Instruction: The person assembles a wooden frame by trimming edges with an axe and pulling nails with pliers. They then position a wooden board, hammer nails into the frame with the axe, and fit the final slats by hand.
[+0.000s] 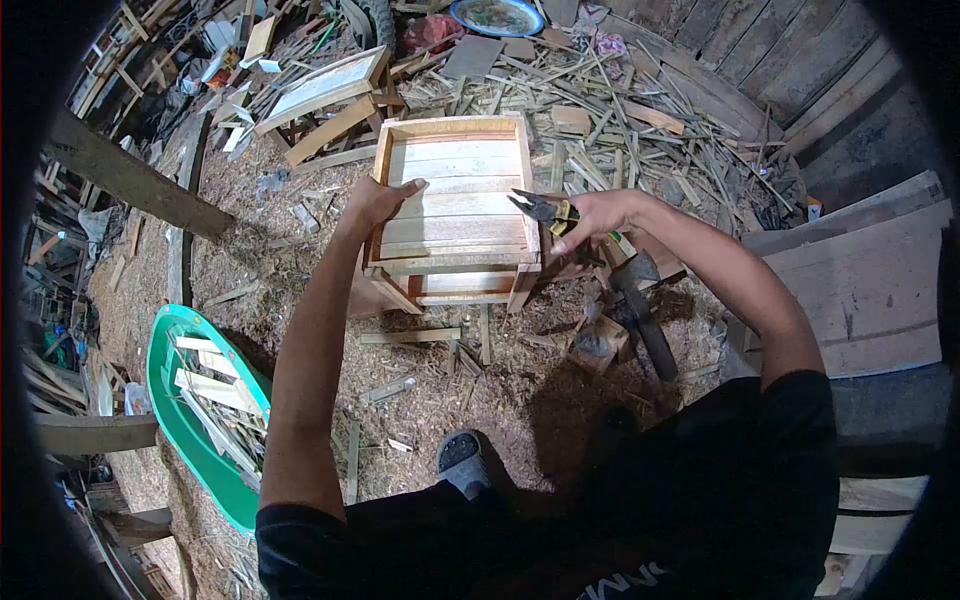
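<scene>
A small wooden stand (455, 205) with a slatted top, a raised rim and short legs is in front of me on the littered ground. My left hand (380, 205) is closed on its left rim, the thumb lying over the inside edge. In my right hand (600, 213) is a pair of pliers (545, 208) with yellow and black handles. The jaws are parted and point left, over the stand's right rim. My right fingers are partly hidden behind the handles and the hand.
A green tub (165, 375) of wood offcuts stands at left. A long dark tool (650, 330) lies by a wood block (600, 345) at right. Behind are a second slatted wooden piece (325, 90), scrap sticks (600, 110) and a blue-rimmed basin (497, 15). A post (140, 175) slants at left.
</scene>
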`<state>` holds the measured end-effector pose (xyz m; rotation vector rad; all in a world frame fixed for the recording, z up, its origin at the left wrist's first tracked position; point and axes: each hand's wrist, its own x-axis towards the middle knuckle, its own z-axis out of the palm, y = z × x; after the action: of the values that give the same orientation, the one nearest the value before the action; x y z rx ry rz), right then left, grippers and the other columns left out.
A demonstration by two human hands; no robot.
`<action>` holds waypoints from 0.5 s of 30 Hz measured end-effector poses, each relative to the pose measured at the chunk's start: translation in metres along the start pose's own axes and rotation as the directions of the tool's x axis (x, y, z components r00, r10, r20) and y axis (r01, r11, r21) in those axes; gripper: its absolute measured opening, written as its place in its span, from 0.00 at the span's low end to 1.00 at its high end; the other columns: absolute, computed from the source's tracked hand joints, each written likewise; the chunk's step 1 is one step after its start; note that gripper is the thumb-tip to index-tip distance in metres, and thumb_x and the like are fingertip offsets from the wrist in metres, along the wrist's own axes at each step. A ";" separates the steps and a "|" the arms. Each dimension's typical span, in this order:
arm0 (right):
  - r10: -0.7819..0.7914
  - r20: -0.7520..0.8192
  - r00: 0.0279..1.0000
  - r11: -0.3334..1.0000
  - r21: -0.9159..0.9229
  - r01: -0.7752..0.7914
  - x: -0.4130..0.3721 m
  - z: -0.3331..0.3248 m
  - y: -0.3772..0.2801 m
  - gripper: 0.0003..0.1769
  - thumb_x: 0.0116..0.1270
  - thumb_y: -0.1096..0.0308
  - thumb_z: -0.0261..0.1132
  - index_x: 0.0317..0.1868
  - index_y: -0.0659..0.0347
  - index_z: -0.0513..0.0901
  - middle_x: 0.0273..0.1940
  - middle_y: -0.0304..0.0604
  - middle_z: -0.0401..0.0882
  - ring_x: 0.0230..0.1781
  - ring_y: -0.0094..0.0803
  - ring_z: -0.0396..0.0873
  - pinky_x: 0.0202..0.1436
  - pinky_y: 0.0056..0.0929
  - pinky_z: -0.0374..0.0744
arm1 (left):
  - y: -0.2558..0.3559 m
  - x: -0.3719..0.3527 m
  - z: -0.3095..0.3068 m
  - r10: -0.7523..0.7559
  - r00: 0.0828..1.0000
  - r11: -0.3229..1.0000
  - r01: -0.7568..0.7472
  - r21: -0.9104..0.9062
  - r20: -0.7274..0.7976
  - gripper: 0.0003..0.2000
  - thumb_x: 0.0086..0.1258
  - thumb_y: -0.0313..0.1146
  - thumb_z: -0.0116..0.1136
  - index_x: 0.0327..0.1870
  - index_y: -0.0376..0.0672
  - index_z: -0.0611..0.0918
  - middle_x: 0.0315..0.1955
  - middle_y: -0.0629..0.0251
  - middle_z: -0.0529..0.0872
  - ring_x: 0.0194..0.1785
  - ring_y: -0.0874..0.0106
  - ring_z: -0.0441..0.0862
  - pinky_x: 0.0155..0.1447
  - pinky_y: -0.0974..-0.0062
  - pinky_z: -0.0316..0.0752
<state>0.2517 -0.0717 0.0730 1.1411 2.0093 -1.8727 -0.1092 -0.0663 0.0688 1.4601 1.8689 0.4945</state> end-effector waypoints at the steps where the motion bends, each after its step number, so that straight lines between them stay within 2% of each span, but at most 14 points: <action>1: -0.012 -0.060 0.998 0.995 -0.097 0.006 -0.001 0.003 -0.003 0.19 0.60 0.58 0.75 0.42 0.62 0.80 0.33 0.40 0.85 0.32 0.29 0.82 0.37 0.33 0.81 | 0.001 0.001 -0.002 -0.024 1.000 0.999 0.024 0.028 0.002 0.27 0.59 0.60 0.70 0.17 0.46 0.76 0.13 0.73 0.73 0.18 0.77 0.67 0.24 0.71 0.62; 4: -0.083 -0.220 0.972 0.936 -0.353 0.000 -0.006 0.012 -0.009 0.22 0.53 0.60 0.77 0.43 0.64 0.79 0.30 0.41 0.84 0.29 0.30 0.81 0.34 0.32 0.79 | -0.006 0.011 0.000 -0.045 0.999 0.996 0.045 0.080 -0.001 0.27 0.58 0.61 0.70 0.18 0.45 0.76 0.14 0.73 0.73 0.18 0.77 0.68 0.24 0.71 0.63; 7: -0.171 -0.425 0.889 0.918 -0.397 -0.014 -0.009 0.029 -0.010 0.20 0.48 0.65 0.73 0.40 0.67 0.82 0.22 0.40 0.79 0.22 0.27 0.73 0.28 0.32 0.74 | -0.007 0.009 0.000 0.022 1.000 0.999 -0.022 0.037 -0.011 0.28 0.57 0.62 0.70 0.17 0.45 0.76 0.14 0.72 0.73 0.18 0.76 0.69 0.25 0.71 0.64; 8: -0.181 -0.469 0.864 0.911 -0.411 -0.032 -0.009 0.034 -0.011 0.23 0.47 0.64 0.74 0.42 0.68 0.81 0.24 0.44 0.80 0.24 0.32 0.75 0.31 0.34 0.75 | -0.006 0.005 0.000 0.053 0.998 0.999 -0.053 0.010 -0.015 0.28 0.57 0.62 0.70 0.17 0.45 0.76 0.14 0.71 0.73 0.19 0.76 0.69 0.25 0.71 0.65; 10: -0.203 -0.554 0.807 0.897 -0.437 -0.074 -0.010 0.041 -0.014 0.29 0.45 0.61 0.76 0.45 0.71 0.78 0.28 0.53 0.81 0.29 0.41 0.81 0.37 0.39 0.79 | -0.008 0.012 0.000 0.010 1.000 0.999 -0.010 0.039 -0.006 0.29 0.56 0.63 0.70 0.17 0.45 0.76 0.14 0.71 0.74 0.19 0.76 0.69 0.25 0.70 0.65; 13: -0.212 -0.598 0.773 0.907 -0.416 -0.073 -0.014 0.050 -0.022 0.31 0.45 0.61 0.76 0.46 0.74 0.78 0.29 0.57 0.82 0.31 0.46 0.82 0.40 0.42 0.79 | -0.003 0.009 -0.003 -0.010 1.000 0.998 0.009 0.058 0.006 0.30 0.54 0.64 0.71 0.20 0.42 0.78 0.16 0.68 0.76 0.21 0.73 0.72 0.26 0.69 0.68; 14: -0.160 -0.611 0.775 0.893 -0.425 -0.150 -0.017 0.051 -0.026 0.30 0.45 0.61 0.76 0.43 0.76 0.79 0.31 0.60 0.83 0.33 0.48 0.84 0.41 0.43 0.80 | 0.000 0.006 -0.004 -0.008 1.000 0.998 0.008 0.061 0.011 0.30 0.53 0.65 0.71 0.21 0.41 0.79 0.17 0.67 0.77 0.22 0.73 0.74 0.27 0.69 0.69; 15: -0.156 -0.620 0.769 0.889 -0.427 -0.164 -0.017 0.052 -0.026 0.29 0.45 0.61 0.76 0.42 0.76 0.79 0.31 0.61 0.83 0.34 0.49 0.84 0.41 0.43 0.80 | -0.001 0.007 -0.004 0.018 1.000 0.999 -0.019 0.050 0.019 0.31 0.53 0.65 0.71 0.23 0.39 0.80 0.18 0.66 0.78 0.22 0.71 0.75 0.28 0.68 0.71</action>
<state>0.2281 -0.1233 0.0932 1.7769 2.5777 -0.9255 -0.1138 -0.0598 0.0690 1.5118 1.8671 0.4443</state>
